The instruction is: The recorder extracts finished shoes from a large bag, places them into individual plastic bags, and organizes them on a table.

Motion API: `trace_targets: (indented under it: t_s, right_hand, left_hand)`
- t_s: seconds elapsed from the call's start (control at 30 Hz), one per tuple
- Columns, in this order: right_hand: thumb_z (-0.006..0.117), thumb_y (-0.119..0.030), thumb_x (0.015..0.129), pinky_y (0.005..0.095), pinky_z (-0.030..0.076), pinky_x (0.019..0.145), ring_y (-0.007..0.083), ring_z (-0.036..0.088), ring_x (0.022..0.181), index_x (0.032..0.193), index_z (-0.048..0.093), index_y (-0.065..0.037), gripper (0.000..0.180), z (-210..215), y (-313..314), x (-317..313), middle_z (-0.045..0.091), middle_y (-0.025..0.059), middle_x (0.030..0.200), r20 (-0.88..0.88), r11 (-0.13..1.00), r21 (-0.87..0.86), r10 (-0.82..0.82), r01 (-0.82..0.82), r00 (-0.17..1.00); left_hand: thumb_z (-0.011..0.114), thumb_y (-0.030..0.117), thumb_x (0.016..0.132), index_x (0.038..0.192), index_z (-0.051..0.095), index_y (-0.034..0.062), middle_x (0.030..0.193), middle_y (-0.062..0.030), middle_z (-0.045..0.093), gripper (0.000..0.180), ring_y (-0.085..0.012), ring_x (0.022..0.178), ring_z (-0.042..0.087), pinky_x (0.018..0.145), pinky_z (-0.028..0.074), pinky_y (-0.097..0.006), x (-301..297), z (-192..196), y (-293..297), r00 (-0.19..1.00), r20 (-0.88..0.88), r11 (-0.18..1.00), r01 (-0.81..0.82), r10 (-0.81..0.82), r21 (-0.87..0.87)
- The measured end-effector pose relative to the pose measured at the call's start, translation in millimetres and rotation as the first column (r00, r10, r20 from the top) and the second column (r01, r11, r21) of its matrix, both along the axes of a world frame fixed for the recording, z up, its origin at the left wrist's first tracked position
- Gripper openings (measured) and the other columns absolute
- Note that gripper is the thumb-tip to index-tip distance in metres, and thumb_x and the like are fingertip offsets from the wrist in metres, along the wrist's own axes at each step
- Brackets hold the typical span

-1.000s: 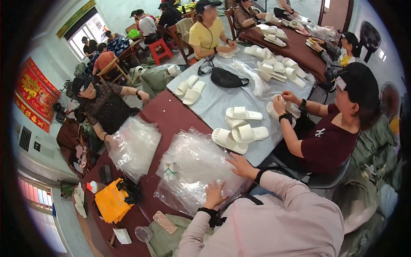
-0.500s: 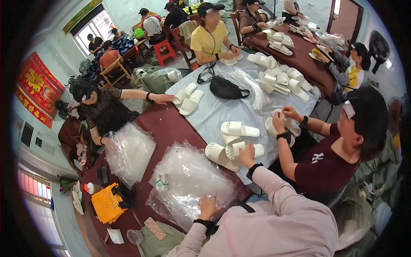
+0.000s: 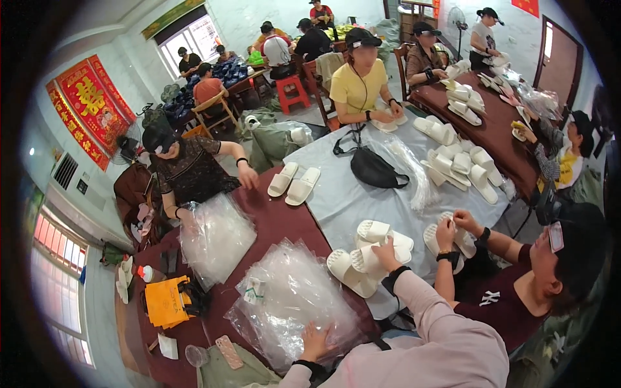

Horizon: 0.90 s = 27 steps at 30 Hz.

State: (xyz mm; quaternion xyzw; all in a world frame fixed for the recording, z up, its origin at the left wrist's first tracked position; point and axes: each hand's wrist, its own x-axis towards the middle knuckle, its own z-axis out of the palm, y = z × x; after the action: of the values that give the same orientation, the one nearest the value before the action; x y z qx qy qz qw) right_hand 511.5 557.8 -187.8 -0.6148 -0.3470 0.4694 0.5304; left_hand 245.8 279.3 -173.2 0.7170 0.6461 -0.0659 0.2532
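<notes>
While left hand (image 3: 315, 341) lies flat, fingers spread, on stack of clear plastic bags (image 3: 291, 304), right arm stretches forward in pink sleeve. Right hand (image 3: 386, 249) curls over white slipper (image 3: 369, 258), fingers pinching its strap. Slipper rests under fingertips, among slipper pile (image 3: 362, 258) on grey tablecloth (image 3: 343, 200).

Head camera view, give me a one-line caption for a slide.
Right hand reaching onto a pile of white slippers, left hand resting on a stack of clear plastic bags, co-workers around the table.
</notes>
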Motion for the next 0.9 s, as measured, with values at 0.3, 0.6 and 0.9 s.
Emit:
trace_targets:
  t_s: [0.3,0.6,0.9]
  right_hand:
    - [0.058,-0.001,0.076,0.0387,0.047,0.076,0.0254,0.055,0.093,0.122,0.038,-0.001,0.05,1,16,6,0.055,0.0131,0.103,-0.399,0.937,-0.248,0.132,-0.245,0.908]
    - [0.052,-0.01,0.085,0.0339,0.05,0.074,0.0192,0.06,0.088,0.109,0.051,-0.004,0.024,88,-76,-15,0.059,0.0088,0.102,-0.688,0.838,-0.075,0.349,-0.541,0.636]
    - [0.06,-0.03,0.084,0.0245,0.047,0.068,0.01,0.057,0.078,0.105,0.059,-0.006,0.032,160,-151,-47,0.059,0.0017,0.095,-0.413,0.451,-0.262,0.746,-0.853,0.522]
  left_hand:
    - [0.057,0.043,0.079,0.136,0.03,0.0228,0.136,-0.0276,0.026,0.066,-0.0468,0.123,0.028,0.097,0.02,-0.064,4,1,-13,0.998,-0.064,0.99,0.034,-0.025,0.137]
    - [0.057,0.035,0.077,0.135,0.033,0.0194,0.132,-0.0258,0.034,0.064,-0.0462,0.119,0.035,0.097,0.027,-0.057,-31,19,-9,0.997,0.047,0.985,0.058,-0.066,0.165]
    - [0.053,0.016,0.078,0.135,0.032,0.0184,0.136,-0.0217,0.032,0.062,-0.0394,0.123,0.034,0.094,0.031,-0.054,-69,36,-7,0.967,-0.228,0.964,0.162,-0.112,0.211]
